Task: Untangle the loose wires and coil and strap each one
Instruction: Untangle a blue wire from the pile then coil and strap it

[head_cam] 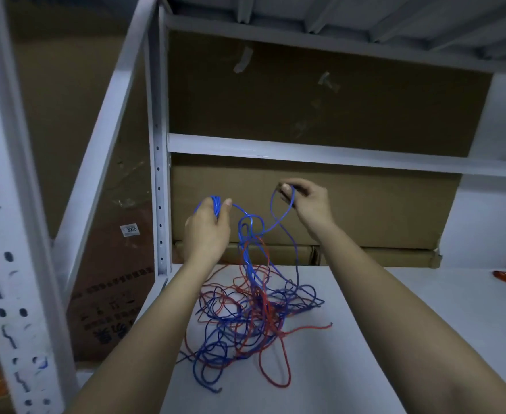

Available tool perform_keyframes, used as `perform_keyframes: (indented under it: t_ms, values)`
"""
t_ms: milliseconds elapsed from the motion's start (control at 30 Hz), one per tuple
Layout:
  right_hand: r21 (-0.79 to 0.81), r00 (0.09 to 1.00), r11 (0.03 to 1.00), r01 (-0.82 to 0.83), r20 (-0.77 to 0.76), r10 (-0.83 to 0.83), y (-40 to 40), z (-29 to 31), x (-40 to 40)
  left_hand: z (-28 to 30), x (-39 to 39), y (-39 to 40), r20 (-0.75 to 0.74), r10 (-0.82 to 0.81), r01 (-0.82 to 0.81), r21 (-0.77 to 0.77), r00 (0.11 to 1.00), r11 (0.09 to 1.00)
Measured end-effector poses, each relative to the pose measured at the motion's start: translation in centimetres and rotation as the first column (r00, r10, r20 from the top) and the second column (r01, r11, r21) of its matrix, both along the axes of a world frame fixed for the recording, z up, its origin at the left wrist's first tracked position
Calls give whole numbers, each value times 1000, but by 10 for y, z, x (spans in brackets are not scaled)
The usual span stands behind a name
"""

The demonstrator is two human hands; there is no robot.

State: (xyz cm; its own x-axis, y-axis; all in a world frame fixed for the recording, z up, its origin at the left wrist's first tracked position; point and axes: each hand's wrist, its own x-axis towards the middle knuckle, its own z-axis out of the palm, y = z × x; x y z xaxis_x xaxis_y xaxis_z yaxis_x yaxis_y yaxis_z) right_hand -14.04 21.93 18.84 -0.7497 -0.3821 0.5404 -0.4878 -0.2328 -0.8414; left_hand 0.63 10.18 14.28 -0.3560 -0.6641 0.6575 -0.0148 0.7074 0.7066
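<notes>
Our left hand (207, 227) is raised above the shelf (395, 324), fingers curled round a small bundle of blue wire (247, 234) loops already gathered. Our right hand (304, 201), up and to the right of it, pinches a further stretch of the same blue wire between thumb and fingertips. Between and below the two hands the blue wire knots on itself, then drops into the pile below our wrists, where it is mixed with red wire (278, 372) on the shelf.

We judge that we are mid-coil on the blue wire, with the red not yet begun. The next move calls for working that knot loose below the right hand before feeding more length to the left, or the red will lift with it.
</notes>
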Motion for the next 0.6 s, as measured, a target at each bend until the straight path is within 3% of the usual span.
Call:
perform_keyframes:
  t_ms: [33, 100, 167, 200, 233, 267, 367, 433, 467, 600]
  values:
    - [51, 999, 999, 11, -43, -9, 5, -7, -5, -4, 1, -3, 19, 13, -13, 1, 1000, 1000]
    - [364, 991, 931, 24, -131, 25, 18, -35, -16, -15, 2, -7, 78, 35, -36, 8, 996, 999]
    - [741, 986, 671, 4, -115, 121, 32, -67, -24, -27, 2, -8, 149, 42, -44, 10, 988, 999]
    - [832, 989, 555, -21, -65, 135, 37, -79, -24, -33, 2, -6, 180, 36, -39, 12, 983, 999]
    - [859, 991, 510, -43, -27, 128, 40, -89, -22, -38, 1, -5, 204, 28, -31, 14, 979, 999]
    - [847, 992, 530, -31, -37, 118, 40, -96, -18, -43, 0, -3, 221, 20, -24, 14, 975, 1000]
    - [635, 958, 754, 167, -286, 28, 30, -101, 0, -53, -3, 1, 249, 7, -10, 11, 968, 1000]
    - [500, 956, 858, 121, -292, 35, 21, -97, 12, -57, -4, 3, 244, -8, 4, 19, 970, 1000]
    - [507, 960, 861, 42, -260, 106, 18, -94, 18, -57, -5, 5, 233, -24, 18, 27, 972, 999]
    - [653, 900, 718, -240, -128, 417, 10, -98, 29, -56, -3, 12, 210, -99, 98, 15, 973, 995]
